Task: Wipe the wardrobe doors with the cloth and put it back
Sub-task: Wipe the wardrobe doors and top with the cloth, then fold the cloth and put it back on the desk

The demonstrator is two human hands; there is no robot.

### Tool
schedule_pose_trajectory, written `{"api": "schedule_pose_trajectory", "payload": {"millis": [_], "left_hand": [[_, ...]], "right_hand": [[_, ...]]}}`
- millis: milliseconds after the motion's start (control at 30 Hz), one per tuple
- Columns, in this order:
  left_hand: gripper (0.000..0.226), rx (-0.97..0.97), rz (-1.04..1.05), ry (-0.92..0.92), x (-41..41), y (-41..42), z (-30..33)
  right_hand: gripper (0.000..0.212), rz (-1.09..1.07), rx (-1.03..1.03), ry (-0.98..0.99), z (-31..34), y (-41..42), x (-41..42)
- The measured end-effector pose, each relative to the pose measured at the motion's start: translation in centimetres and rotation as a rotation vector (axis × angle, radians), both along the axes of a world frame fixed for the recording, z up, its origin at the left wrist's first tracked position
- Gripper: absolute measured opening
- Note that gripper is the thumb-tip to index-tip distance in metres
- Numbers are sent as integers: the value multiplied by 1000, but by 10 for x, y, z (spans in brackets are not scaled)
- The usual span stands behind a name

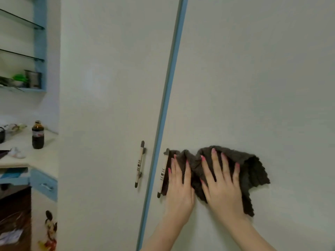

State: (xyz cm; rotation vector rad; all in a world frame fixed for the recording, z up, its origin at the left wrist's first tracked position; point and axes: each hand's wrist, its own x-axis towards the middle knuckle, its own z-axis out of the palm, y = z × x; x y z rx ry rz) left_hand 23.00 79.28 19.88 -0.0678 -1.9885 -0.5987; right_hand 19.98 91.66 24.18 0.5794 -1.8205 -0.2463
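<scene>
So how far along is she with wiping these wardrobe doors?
Mid-job. Both hands, left and right, press the dark cloth flat on the right door beside its handle. Nothing shows which areas are already wiped. Left: the left door perhaps, then returning the cloth.

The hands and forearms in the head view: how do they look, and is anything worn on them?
Both forearms are bare, with no sleeves in view. The left hand and the right hand have long fingers with pink polished nails. No ring, watch or bracelet shows, and neither hand wears a glove.
</scene>
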Motion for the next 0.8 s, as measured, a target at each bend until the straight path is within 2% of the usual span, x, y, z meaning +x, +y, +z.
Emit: {"api": "schedule_pose_trajectory", "payload": {"millis": [100, 167, 300, 333, 400, 467, 600, 700, 800], "left_hand": [[54, -12, 64, -81, 7, -12, -35], [53, -46, 93, -123, 10, -17, -49], [49, -112, -3, -149, 22, -25, -61], [54, -118, -44, -175, 23, -28, -63], [66, -75, -151, -282, 35, -34, -67], [65, -48, -249, -393, 49, -39, -70], [72, 2, -388, -367, 72, -53, -69], [73, 152, -575, -255, 99, -72, -53], [60, 485, -782, -215, 122, -108, -35]], "right_hand": [[55, 51, 151, -66, -38, -16, 2], [53, 73, 152, -141, -55, -23, 7], [47, 136, 39, -229, -73, -33, 23], [47, 140, 21, -244, -75, -33, 28], [48, 141, -27, -294, -81, -33, 40], [47, 162, -98, -337, -89, -35, 52], [47, 271, -290, -374, -106, -54, 78], [45, 381, -344, -408, -96, -86, 108], [60, 591, -601, -470, -75, -135, 137]]}}
